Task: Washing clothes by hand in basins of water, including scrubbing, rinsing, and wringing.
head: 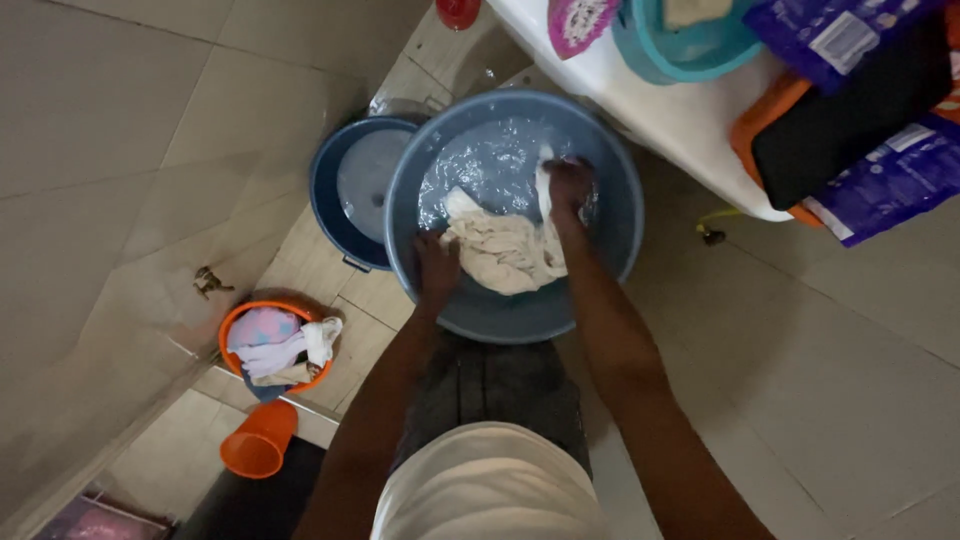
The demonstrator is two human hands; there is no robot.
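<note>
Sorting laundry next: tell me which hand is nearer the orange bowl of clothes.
Left. The left hand grips the wet cloth on the side toward the orange bowl; the right hand is farther across the basin.

A floor of large pale beige tiles point(850, 400) is seen from above, met at the left by a tiled wall point(110, 110) — plain and matching. A white tabletop point(680, 120) is set at the upper right. Soft, even light is cast throughout.

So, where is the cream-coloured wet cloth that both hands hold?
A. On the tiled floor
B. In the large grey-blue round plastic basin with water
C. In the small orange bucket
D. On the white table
B: both the left hand and the right hand grip the cream-coloured wet cloth inside the large grey-blue round plastic basin, amid soapy water.
</note>
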